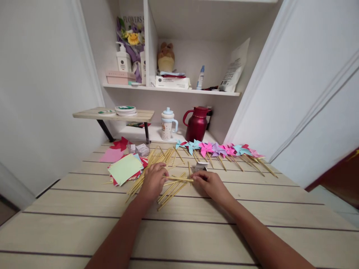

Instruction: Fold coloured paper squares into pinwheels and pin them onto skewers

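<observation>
My right hand [209,183] pinches the right end of a thin yellow wooden stick [179,179] between thumb and fingertips. At that stick's left end, the curled fingers of my left hand [153,181] close on it. Under and beside the held stick lies a small group of loose sticks [171,195], fanned toward me. A larger pile of sticks [162,156] spreads behind and to the left of my left hand, partly hidden by it. Just behind my right hand stands a small open box [201,166], its contents hard to make out.
Finished paper pinwheels [206,148] lie in a row at the back right. Coloured paper sheets [125,170] are stacked at left, near a clear small case [142,150]. A cup [167,125], red jug [197,125] and raised wooden stand [112,114] are behind.
</observation>
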Demonstrator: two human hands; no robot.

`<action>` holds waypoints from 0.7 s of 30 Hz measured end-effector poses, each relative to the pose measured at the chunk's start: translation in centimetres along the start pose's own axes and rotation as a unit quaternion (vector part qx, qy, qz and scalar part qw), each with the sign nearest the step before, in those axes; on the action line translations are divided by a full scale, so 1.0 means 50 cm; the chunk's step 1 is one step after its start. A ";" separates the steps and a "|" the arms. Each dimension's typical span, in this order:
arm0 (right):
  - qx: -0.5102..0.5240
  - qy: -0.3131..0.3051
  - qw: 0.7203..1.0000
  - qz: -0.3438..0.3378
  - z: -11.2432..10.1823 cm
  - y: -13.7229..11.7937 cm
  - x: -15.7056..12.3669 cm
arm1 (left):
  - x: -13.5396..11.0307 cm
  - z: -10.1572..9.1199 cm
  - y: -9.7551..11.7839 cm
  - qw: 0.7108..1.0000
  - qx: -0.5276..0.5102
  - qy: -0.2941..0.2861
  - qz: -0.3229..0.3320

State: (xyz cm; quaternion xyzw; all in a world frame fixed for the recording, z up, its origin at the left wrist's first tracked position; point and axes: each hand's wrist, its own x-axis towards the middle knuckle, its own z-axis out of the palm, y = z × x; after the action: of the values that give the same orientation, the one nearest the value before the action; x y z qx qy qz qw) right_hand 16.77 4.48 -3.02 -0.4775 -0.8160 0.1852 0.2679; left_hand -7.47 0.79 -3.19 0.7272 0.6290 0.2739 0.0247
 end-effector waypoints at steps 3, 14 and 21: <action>-0.051 0.032 0.998 0.036 -0.010 0.004 -0.001 | 0.006 -0.010 0.004 1.000 -0.008 0.027 -0.013; -0.098 -0.068 0.993 -0.013 0.006 -0.028 -0.022 | -0.007 -0.013 0.009 0.988 0.061 0.086 -0.117; -0.069 -0.060 0.996 -0.017 -0.002 -0.021 -0.017 | -0.006 -0.021 0.047 0.993 0.028 0.111 -0.024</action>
State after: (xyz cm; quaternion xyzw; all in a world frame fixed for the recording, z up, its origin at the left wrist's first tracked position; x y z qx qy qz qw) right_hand 16.43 3.23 -2.59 -0.4690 -0.8493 0.1521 0.1884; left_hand -5.83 -0.31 -1.55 0.6777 0.6520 0.3348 -0.0589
